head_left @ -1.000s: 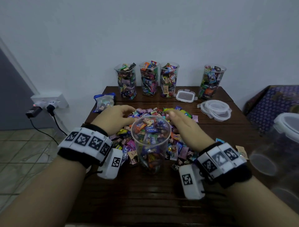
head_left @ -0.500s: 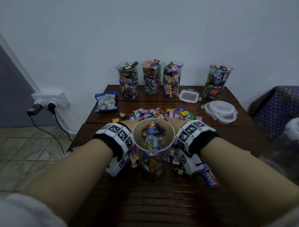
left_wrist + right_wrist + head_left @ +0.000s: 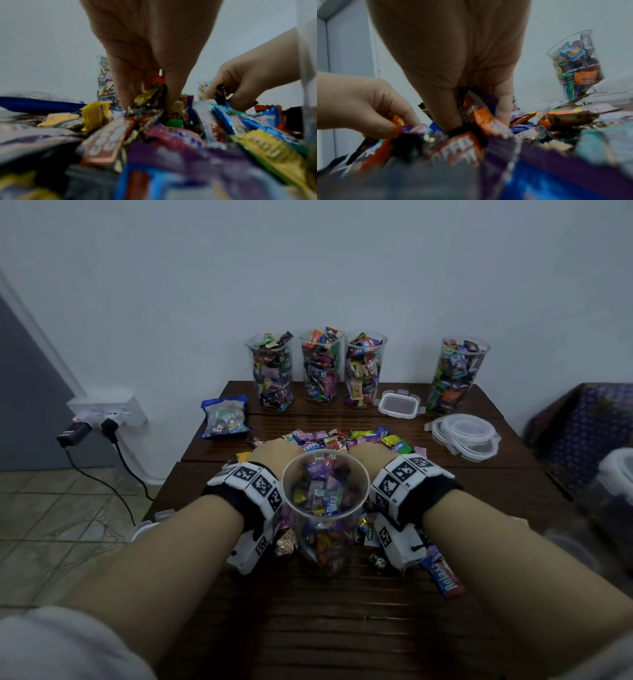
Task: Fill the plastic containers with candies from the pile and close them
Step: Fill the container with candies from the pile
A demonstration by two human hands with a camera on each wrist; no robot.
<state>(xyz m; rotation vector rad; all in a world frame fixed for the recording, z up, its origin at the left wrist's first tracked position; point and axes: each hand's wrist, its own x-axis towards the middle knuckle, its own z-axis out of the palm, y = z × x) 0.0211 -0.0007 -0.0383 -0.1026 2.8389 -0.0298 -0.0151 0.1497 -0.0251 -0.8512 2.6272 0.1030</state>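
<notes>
A clear plastic container [image 3: 325,508], partly filled with wrapped candies, stands on the wooden table [image 3: 342,628] in front of me. The candy pile [image 3: 342,438] lies around and behind it. My left hand [image 3: 270,450] reaches into the pile left of the container; in the left wrist view its fingers [image 3: 120,88] curl down and pinch gold and brown wrappers [image 3: 149,97]. My right hand [image 3: 370,451] digs in on the right; in the right wrist view its fingers [image 3: 443,108] grip orange-wrapped candies [image 3: 479,112]. The container hides both sets of fingertips in the head view.
Several filled, lidless containers [image 3: 322,368] stand along the wall, one apart at the right [image 3: 457,374]. A square lid [image 3: 399,404] and stacked round lids [image 3: 462,434] lie back right. A blue candy bag [image 3: 224,417] lies back left. A red candy bar [image 3: 443,575] lies near my right wrist.
Both hands have moved forward and down into the pile behind the container and closed on candies. The view has shifted closer over the container.
</notes>
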